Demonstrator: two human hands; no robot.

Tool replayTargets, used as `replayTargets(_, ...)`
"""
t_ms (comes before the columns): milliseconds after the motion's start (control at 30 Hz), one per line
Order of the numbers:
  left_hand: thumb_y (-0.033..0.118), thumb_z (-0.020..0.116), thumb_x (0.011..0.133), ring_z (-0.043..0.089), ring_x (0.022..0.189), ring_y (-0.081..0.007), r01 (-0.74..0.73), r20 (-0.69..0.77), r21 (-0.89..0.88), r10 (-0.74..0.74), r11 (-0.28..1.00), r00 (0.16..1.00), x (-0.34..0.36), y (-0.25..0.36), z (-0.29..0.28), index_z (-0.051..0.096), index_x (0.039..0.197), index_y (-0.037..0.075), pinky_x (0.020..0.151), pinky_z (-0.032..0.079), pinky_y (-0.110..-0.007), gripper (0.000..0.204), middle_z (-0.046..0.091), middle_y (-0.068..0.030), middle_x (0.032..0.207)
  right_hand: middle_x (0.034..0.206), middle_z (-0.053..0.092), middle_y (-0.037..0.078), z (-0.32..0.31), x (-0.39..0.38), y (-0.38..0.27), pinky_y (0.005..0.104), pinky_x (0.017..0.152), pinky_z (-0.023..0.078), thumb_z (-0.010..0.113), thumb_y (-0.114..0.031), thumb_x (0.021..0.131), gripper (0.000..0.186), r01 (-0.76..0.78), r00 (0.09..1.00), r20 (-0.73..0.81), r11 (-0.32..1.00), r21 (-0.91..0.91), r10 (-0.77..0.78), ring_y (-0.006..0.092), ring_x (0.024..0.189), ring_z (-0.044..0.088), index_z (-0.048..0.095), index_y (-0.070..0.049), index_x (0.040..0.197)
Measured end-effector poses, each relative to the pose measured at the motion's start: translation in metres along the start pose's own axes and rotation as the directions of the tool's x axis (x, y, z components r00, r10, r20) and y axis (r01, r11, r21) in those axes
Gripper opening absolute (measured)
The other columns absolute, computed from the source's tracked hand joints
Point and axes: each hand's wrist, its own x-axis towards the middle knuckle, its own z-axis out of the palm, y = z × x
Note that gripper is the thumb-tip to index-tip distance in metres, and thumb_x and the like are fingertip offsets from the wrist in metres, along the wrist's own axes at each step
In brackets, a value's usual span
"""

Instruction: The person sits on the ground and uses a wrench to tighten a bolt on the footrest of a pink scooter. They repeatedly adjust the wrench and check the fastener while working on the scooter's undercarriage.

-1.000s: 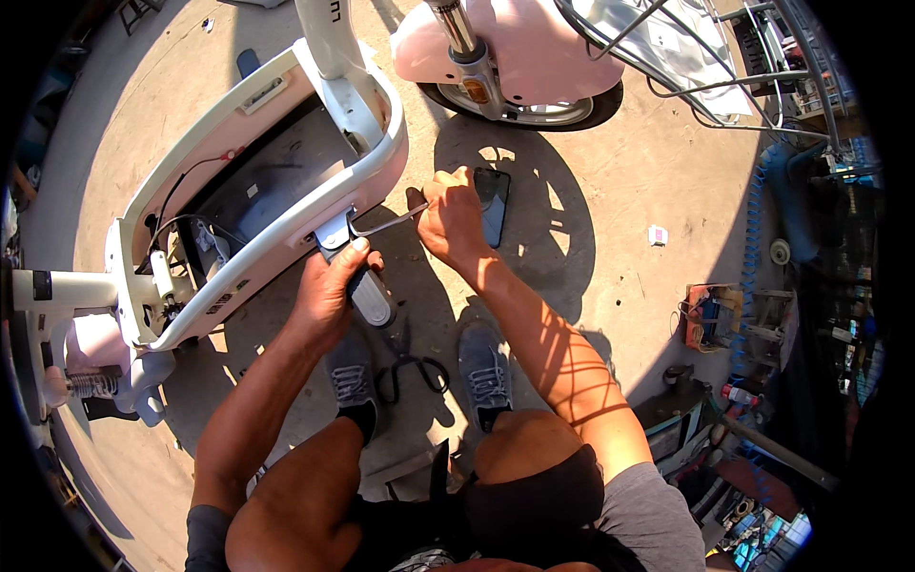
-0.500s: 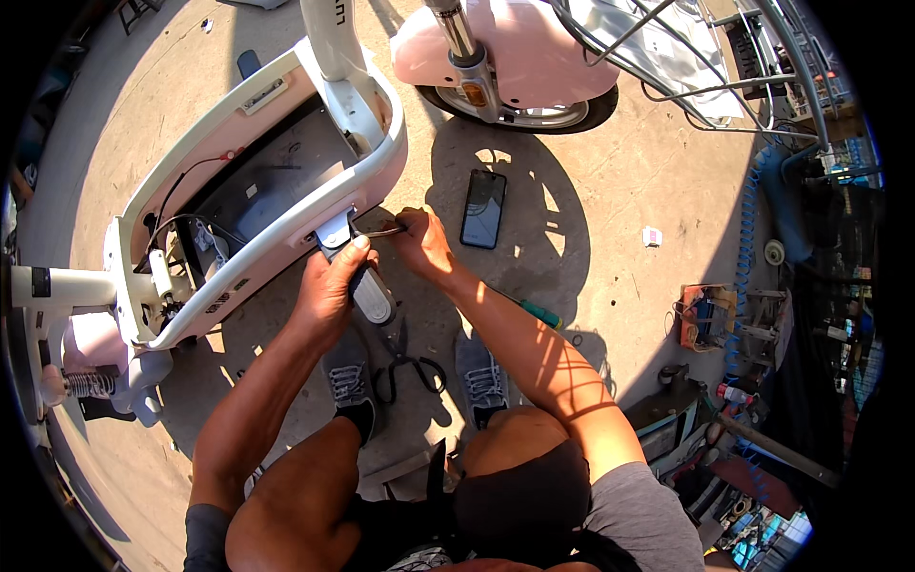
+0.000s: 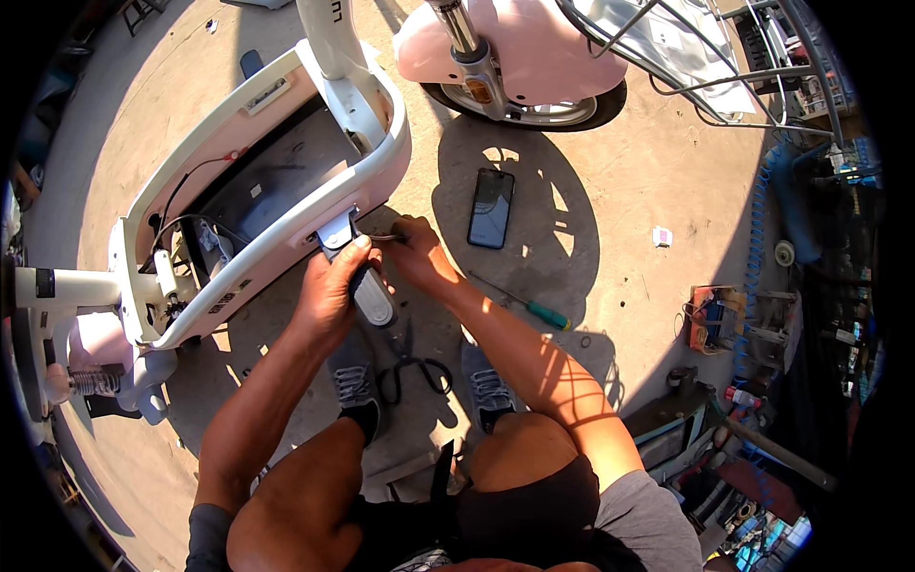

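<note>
My left hand [image 3: 326, 291] is closed around a folding footrest [image 3: 375, 301] with a grey pad. The footrest's white bracket [image 3: 335, 231] sits against the side of a pale pink and white scooter frame [image 3: 386, 170]. To its right, my right hand [image 3: 424, 257] is closed on a thin metal tool [image 3: 383, 236], which points at the bracket. The tool's exact kind and its tip are hard to make out. Dark-handled scissors [image 3: 416, 374] lie on the ground below the footrest, between my shoes.
A green-handled screwdriver [image 3: 548, 315] lies right of my right forearm, with a phone [image 3: 491, 210] beyond it. A pink-fendered front wheel [image 3: 534, 114] stands at the far side. Wire basket [image 3: 734, 76], red-sided box [image 3: 710, 317] and a blue coiled hose [image 3: 753, 248] line the right.
My right hand has shifted slightly with the tool, its forearm uncovering more of the screwdriver. My left hand keeps its grip on the footrest. The whole view has moved a little.
</note>
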Motion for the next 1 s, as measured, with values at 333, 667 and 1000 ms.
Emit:
replayTargets(333,0.026,0.057,0.096,0.060,0.073,-0.0164,-0.030,0.013,-0.049,0.031,0.998,0.999,0.001,0.001,0.003,0.056,0.101,0.004,0.071,0.054,-0.035,0.022,0.065,-0.0074,0.090,0.101,0.063,0.014,-0.014,-0.018,-0.031,0.0351,0.077,0.052,0.071,-0.024,0.088,0.033,0.096,0.995,-0.014,0.940,0.328,-0.096,0.0242,0.092,0.064,0.067,0.005,0.103)
replayTargets(667,0.025,0.056,0.097,0.060,0.075,-0.0159,-0.011,0.001,-0.092,0.011,0.996,1.000,0.000,0.002,0.001,0.057,0.103,0.003,0.073,0.054,-0.035,0.023,0.065,-0.0070,0.092,0.100,0.064,0.012,-0.026,-0.012,-0.043,0.0365,0.087,0.046,0.072,-0.024,0.087,0.029,0.007,0.997,0.076,0.964,0.267,-0.028,0.0220,0.101,0.059,0.069,0.002,0.098)
replayTargets(1000,0.028,0.057,0.097,0.062,0.078,-0.0159,-0.002,0.019,-0.075,0.003,0.997,1.000,-0.002,0.003,-0.002,0.059,0.104,0.003,0.075,0.054,-0.035,0.026,0.066,-0.0061,0.093,0.097,0.062,0.011,-0.019,-0.013,-0.032,0.0367,0.085,0.046,0.074,-0.029,0.085,0.032,-0.017,0.996,0.089,0.925,0.378,-0.018,0.0235,0.097,0.059,0.069,0.001,0.095)
